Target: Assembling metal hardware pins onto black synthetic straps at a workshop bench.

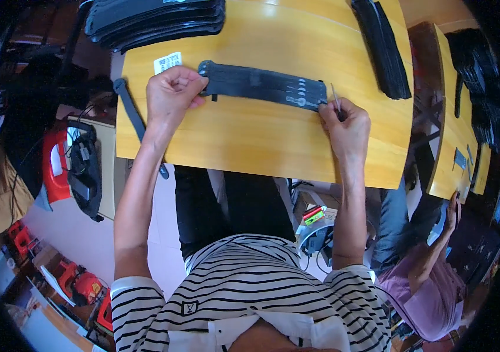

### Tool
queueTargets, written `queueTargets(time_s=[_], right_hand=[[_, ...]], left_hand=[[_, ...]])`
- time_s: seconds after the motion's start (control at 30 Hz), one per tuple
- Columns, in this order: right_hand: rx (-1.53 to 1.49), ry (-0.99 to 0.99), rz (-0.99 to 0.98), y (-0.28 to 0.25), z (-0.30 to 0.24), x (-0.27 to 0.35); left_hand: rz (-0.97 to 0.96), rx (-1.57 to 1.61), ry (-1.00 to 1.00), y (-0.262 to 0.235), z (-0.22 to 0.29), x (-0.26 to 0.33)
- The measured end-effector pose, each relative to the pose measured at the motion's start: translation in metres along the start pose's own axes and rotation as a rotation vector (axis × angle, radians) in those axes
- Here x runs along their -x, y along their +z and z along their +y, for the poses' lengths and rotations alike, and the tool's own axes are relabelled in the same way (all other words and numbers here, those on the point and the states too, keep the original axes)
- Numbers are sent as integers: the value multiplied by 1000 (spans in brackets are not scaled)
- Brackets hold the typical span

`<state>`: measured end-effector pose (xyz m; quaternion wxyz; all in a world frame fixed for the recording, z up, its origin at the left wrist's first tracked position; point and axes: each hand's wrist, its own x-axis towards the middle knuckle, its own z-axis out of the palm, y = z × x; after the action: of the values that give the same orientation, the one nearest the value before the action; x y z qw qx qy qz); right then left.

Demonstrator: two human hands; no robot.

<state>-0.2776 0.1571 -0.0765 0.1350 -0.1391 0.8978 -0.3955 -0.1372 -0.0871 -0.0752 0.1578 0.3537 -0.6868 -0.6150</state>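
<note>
A small stack of black straps [264,85] is laid flat on the yellow table [250,146], below the black pile [156,20]; its left end is pinched by the left hand [170,94], its right end pressed by the right hand [346,120], whose fingers are closed on a thin metal tool [335,97]; it is judged light, limp, best gripped at both ends.

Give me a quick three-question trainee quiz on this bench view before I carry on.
1. True or false: the left hand grips one end of the black strap.
2. What does the right hand hold? A) thin metal tool B) white label C) nothing
3. What lies at the wooden table's far left corner?

Key: 1 true. 2 A. 3 A stack of black straps.
</note>
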Motion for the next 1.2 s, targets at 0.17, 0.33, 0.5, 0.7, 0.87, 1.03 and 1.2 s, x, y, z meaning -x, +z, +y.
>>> queueTargets(time_s=[0.17, 0.33, 0.5, 0.7, 0.87, 1.03, 1.2], right_hand=[[-54, 9, 9, -2, 3, 0], [28, -27, 2, -4, -2, -1], [27, -20, 11, -3, -6, 0], [93, -8, -8, -5, -8, 1], [105, 41, -38, -6, -10, -3], [95, 27, -67, -6, -5, -9], [72, 45, -52, -4, -1, -10]], left_hand=[[2, -23, -5, 3, 1, -1], [19, -78, 13, 3, 2, 0], [23, -79, 27, 1, -1, 0], [37, -64, -11, 4, -2, -2], [37, -121, 10, 4, 0, -2], [48, -127, 50, 4, -2, -1], [49, -119, 59, 7, -4, -4]])
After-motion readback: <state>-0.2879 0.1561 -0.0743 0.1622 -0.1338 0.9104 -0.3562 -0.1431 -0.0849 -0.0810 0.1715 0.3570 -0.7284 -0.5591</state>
